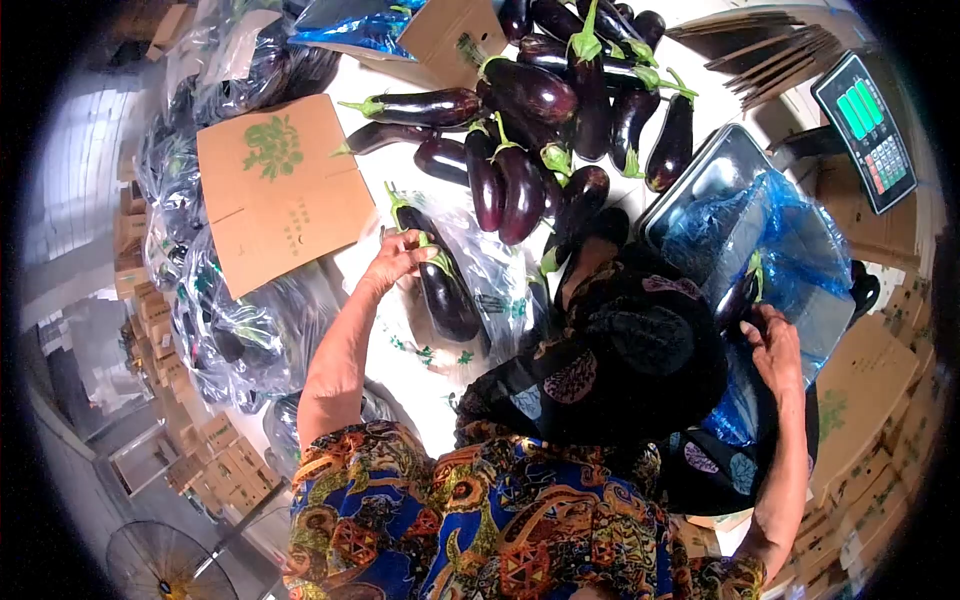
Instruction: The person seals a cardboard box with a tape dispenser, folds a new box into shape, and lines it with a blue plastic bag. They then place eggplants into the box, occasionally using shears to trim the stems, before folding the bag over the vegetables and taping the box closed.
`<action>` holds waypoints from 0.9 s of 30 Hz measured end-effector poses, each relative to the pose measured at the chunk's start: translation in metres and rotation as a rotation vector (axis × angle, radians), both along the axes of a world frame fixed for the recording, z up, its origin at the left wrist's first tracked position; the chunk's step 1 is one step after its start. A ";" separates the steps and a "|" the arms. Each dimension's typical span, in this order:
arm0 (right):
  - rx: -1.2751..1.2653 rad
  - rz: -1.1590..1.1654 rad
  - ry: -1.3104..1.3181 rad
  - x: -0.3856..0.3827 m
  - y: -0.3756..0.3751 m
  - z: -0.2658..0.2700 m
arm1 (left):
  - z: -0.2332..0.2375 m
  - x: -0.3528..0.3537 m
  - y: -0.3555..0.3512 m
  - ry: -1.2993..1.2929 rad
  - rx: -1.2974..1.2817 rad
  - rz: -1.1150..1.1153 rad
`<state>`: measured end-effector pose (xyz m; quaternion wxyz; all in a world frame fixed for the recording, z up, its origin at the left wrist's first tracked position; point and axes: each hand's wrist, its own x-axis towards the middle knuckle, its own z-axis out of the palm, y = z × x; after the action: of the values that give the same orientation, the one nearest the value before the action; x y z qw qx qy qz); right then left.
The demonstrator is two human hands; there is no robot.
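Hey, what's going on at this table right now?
A person leans over a table of eggplants. Their left hand grips an eggplant by its stem end; it lies on a clear plastic bag. Their right hand is at a blue bag on a scale tray, with a second eggplant inside. A pile of eggplants lies beyond.

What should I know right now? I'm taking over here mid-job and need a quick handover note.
Left hand grips the stem of an eggplant lying on a clear bag.
Right hand is at the blue bag on the scale tray; grip unclear.
Done: a bagged eggplant shows inside the blue bag.
Left: the pile of eggplants on the table looks unbagged.
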<state>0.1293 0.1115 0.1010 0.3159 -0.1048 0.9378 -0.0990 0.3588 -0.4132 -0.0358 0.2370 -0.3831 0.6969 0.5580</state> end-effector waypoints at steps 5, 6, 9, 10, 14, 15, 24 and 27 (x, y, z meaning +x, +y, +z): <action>-0.055 0.063 -0.002 -0.006 0.008 -0.024 | -0.003 -0.010 0.021 0.021 -0.077 0.045; -0.129 0.120 0.106 -0.004 0.022 -0.044 | -0.021 -0.004 0.014 0.043 -0.029 0.021; -0.069 -0.032 -0.030 -0.019 0.015 -0.052 | -0.041 -0.002 0.019 0.100 -0.035 0.113; -0.097 -0.107 -0.128 -0.029 0.016 -0.055 | -0.045 -0.002 0.022 0.100 -0.065 0.143; -0.458 -0.530 -0.581 -0.031 0.030 -0.081 | -0.047 -0.006 0.035 0.138 -0.163 0.109; -0.531 -0.512 -0.617 -0.032 0.024 -0.080 | -0.046 -0.006 0.036 0.173 -0.147 0.103; -0.486 -0.472 -0.362 -0.030 0.024 -0.076 | -0.046 -0.006 0.055 0.136 -0.139 0.076; -0.780 -0.763 -0.757 -0.046 0.066 -0.075 | -0.044 -0.002 0.051 0.197 -0.033 0.124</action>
<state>0.0829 0.1777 0.0262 0.5052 0.1699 0.6290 -0.5659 0.3567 -0.3619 -0.0802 0.1261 -0.3724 0.7010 0.5950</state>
